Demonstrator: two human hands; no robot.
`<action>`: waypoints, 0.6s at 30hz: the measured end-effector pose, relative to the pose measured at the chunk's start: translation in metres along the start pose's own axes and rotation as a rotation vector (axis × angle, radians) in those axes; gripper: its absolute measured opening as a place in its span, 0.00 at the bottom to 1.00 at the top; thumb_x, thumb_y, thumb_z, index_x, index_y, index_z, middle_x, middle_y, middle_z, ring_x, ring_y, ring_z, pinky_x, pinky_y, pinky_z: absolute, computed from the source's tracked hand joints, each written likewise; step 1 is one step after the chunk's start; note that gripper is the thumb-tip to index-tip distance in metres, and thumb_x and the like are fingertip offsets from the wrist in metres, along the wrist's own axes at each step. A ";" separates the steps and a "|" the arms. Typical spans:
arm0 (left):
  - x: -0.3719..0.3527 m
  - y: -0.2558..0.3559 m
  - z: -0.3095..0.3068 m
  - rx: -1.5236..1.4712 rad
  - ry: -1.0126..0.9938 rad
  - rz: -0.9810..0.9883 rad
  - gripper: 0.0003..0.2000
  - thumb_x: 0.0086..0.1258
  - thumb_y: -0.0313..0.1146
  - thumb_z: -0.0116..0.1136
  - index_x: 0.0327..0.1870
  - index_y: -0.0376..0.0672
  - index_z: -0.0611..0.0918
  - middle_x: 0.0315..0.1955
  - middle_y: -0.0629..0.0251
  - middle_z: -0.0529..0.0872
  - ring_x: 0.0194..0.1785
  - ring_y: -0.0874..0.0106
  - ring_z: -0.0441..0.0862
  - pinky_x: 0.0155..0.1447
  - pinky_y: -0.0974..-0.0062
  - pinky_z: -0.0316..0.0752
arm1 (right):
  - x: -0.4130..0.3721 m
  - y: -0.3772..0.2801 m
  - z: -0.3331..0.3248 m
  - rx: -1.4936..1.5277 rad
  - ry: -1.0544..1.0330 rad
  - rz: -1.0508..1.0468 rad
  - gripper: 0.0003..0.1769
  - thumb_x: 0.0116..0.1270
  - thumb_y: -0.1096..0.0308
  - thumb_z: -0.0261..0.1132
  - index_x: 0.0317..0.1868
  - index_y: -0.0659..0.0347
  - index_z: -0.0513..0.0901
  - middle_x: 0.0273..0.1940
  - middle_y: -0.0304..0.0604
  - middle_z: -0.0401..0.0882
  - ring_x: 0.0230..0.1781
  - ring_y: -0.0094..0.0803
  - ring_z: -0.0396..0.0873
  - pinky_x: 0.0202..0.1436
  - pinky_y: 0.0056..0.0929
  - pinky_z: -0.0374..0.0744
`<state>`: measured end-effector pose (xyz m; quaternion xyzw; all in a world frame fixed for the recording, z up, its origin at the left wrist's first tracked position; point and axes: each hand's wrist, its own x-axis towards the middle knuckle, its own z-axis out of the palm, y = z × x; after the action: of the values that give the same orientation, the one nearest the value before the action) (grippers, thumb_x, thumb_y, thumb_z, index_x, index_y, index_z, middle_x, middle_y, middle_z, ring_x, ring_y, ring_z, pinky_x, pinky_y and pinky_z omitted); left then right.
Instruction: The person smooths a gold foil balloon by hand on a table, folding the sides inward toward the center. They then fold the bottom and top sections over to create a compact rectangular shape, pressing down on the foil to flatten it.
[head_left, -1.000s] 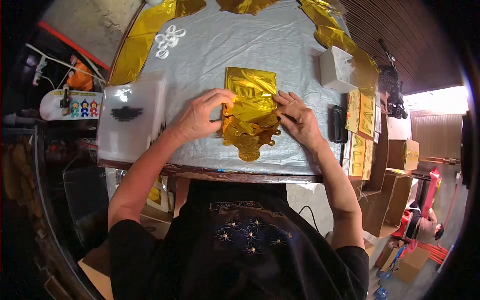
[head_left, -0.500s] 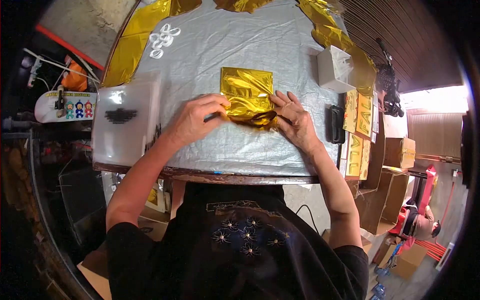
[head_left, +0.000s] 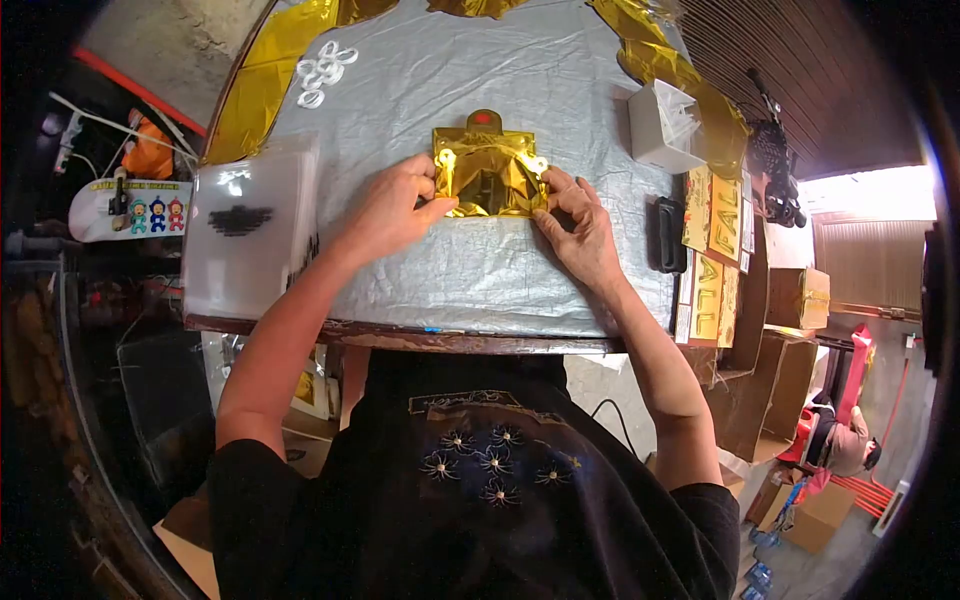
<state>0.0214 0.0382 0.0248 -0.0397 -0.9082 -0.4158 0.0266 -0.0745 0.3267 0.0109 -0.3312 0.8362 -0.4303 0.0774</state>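
Note:
A folded gold foil sheet (head_left: 488, 185) lies at the middle of the silver-covered table, its surface creased and shiny. From its far edge sticks a rounded tab (head_left: 484, 121) with a red mark. My left hand (head_left: 400, 203) pinches the foil's left edge between thumb and fingers. At the right edge, my right hand (head_left: 578, 222) has its thumb and bent fingers closed on the foil.
Clear plastic bags (head_left: 245, 240) lie at the left, white rings (head_left: 322, 74) at the back left. On the right are a white container (head_left: 662, 128), a black tray (head_left: 667, 235) and yellow printed packets (head_left: 712, 298). Another person (head_left: 845, 445) is at the far right.
The foil's near part has been folded away from me, and the tab with the red mark now shows at its far edge. Both hands have moved slightly farther from my body.

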 end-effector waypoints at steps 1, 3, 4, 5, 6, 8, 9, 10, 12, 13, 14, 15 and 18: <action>0.001 0.003 -0.001 0.009 -0.016 -0.024 0.16 0.73 0.36 0.69 0.31 0.28 0.83 0.47 0.54 0.84 0.49 0.58 0.84 0.54 0.65 0.77 | -0.001 -0.001 0.001 0.002 -0.001 0.000 0.05 0.71 0.73 0.72 0.43 0.64 0.86 0.71 0.49 0.82 0.79 0.44 0.72 0.87 0.56 0.48; 0.004 0.006 -0.002 0.018 -0.029 -0.048 0.17 0.74 0.36 0.69 0.30 0.29 0.84 0.47 0.54 0.84 0.49 0.58 0.84 0.54 0.65 0.77 | -0.001 -0.002 0.004 -0.011 0.047 0.002 0.06 0.70 0.71 0.73 0.40 0.64 0.85 0.75 0.53 0.77 0.82 0.48 0.67 0.88 0.57 0.46; 0.005 0.007 -0.002 0.035 -0.038 -0.083 0.17 0.73 0.36 0.70 0.30 0.29 0.83 0.48 0.55 0.85 0.49 0.59 0.84 0.54 0.66 0.77 | 0.000 -0.002 0.005 -0.011 0.047 0.002 0.06 0.70 0.71 0.73 0.40 0.64 0.85 0.75 0.53 0.77 0.82 0.48 0.67 0.88 0.57 0.46; 0.006 0.008 -0.003 0.052 -0.047 -0.120 0.17 0.73 0.36 0.70 0.30 0.28 0.83 0.49 0.55 0.85 0.49 0.60 0.85 0.53 0.66 0.77 | 0.000 -0.002 0.007 -0.043 0.063 0.004 0.07 0.70 0.71 0.73 0.40 0.64 0.85 0.77 0.54 0.74 0.84 0.50 0.62 0.88 0.58 0.44; 0.007 0.008 -0.005 0.051 -0.049 -0.123 0.17 0.73 0.36 0.70 0.30 0.28 0.83 0.49 0.55 0.85 0.49 0.60 0.85 0.53 0.66 0.77 | 0.000 -0.002 0.008 -0.075 0.078 0.007 0.07 0.69 0.70 0.74 0.39 0.64 0.84 0.79 0.55 0.72 0.86 0.53 0.58 0.88 0.59 0.42; 0.009 0.012 -0.011 -0.079 -0.123 -0.243 0.18 0.73 0.38 0.71 0.31 0.29 0.85 0.50 0.57 0.86 0.50 0.63 0.85 0.53 0.68 0.77 | 0.002 -0.003 0.008 -0.081 0.069 0.029 0.07 0.69 0.70 0.74 0.38 0.65 0.85 0.80 0.55 0.70 0.87 0.55 0.55 0.88 0.60 0.40; 0.007 0.011 -0.011 -0.076 -0.123 -0.241 0.18 0.73 0.38 0.71 0.31 0.29 0.85 0.50 0.57 0.86 0.50 0.63 0.85 0.53 0.68 0.77 | 0.003 -0.004 0.007 -0.089 0.066 0.049 0.08 0.69 0.70 0.74 0.38 0.65 0.85 0.81 0.54 0.69 0.88 0.57 0.52 0.88 0.61 0.39; 0.002 0.010 -0.008 -0.096 -0.064 -0.193 0.17 0.73 0.38 0.72 0.31 0.29 0.85 0.50 0.58 0.86 0.50 0.64 0.85 0.53 0.69 0.77 | 0.003 -0.003 0.007 -0.088 0.071 0.047 0.08 0.69 0.70 0.74 0.38 0.65 0.85 0.81 0.54 0.69 0.88 0.57 0.52 0.88 0.61 0.39; -0.006 0.005 -0.002 -0.112 -0.006 -0.135 0.17 0.72 0.38 0.72 0.32 0.30 0.85 0.50 0.59 0.87 0.50 0.65 0.85 0.53 0.70 0.77 | 0.003 0.000 0.006 -0.057 0.058 0.056 0.07 0.69 0.70 0.74 0.38 0.65 0.85 0.82 0.54 0.67 0.88 0.58 0.51 0.87 0.63 0.37; -0.011 0.003 0.001 -0.112 0.075 -0.080 0.16 0.72 0.37 0.73 0.31 0.30 0.85 0.50 0.59 0.87 0.51 0.66 0.85 0.54 0.70 0.77 | 0.004 0.000 0.006 -0.059 0.065 0.051 0.07 0.69 0.70 0.74 0.38 0.65 0.85 0.82 0.54 0.67 0.88 0.58 0.51 0.87 0.63 0.37; -0.014 0.001 0.004 -0.113 0.157 -0.026 0.15 0.71 0.36 0.73 0.31 0.31 0.86 0.51 0.60 0.87 0.52 0.66 0.85 0.55 0.70 0.77 | 0.003 -0.002 0.006 -0.092 0.059 0.049 0.07 0.69 0.70 0.74 0.37 0.64 0.86 0.82 0.53 0.67 0.88 0.58 0.51 0.87 0.64 0.37; -0.016 -0.001 0.008 -0.110 0.161 -0.021 0.15 0.71 0.36 0.73 0.31 0.31 0.86 0.51 0.60 0.87 0.52 0.66 0.85 0.55 0.70 0.77 | 0.003 -0.003 0.006 -0.125 0.050 0.047 0.07 0.68 0.70 0.74 0.37 0.64 0.86 0.82 0.53 0.67 0.88 0.58 0.51 0.87 0.64 0.37; -0.019 0.001 0.013 -0.090 0.279 0.033 0.14 0.67 0.36 0.76 0.31 0.32 0.88 0.51 0.60 0.88 0.48 0.64 0.86 0.50 0.67 0.78 | 0.004 -0.004 0.006 -0.135 0.056 0.028 0.07 0.68 0.70 0.74 0.36 0.64 0.86 0.82 0.52 0.67 0.87 0.58 0.52 0.87 0.64 0.37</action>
<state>0.0399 0.0476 0.0157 0.0025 -0.8754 -0.4571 0.1575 -0.0733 0.3188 0.0106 -0.3118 0.8696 -0.3811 0.0374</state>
